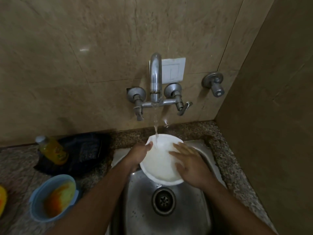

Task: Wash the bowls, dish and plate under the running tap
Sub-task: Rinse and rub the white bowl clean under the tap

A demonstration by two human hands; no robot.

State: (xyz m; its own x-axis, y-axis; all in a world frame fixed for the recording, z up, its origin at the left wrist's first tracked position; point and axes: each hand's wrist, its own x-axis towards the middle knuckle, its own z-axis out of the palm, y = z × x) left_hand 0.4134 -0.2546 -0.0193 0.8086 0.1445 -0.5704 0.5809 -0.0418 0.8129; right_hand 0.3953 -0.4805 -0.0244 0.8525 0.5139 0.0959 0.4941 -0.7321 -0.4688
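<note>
A white plate (160, 160) is held tilted over the steel sink (140, 211), under the stream from the running tap (155, 77). Water strikes its far rim. My left hand (138, 156) grips the plate's left edge, thumb on the upper face. My right hand (189, 167) lies flat on the plate's right side with its fingers spread and straight. A blue bowl (52, 197) smeared with orange and yellow residue stands on the counter to the left of the sink.
A yellow bottle (52, 150) with a white cap rests against a dark cloth (84, 153) on the granite counter (17, 168). An orange object (2, 199) shows at the left edge. A side wall (274, 133) stands close on the right. The drain (163, 200) lies mid-sink.
</note>
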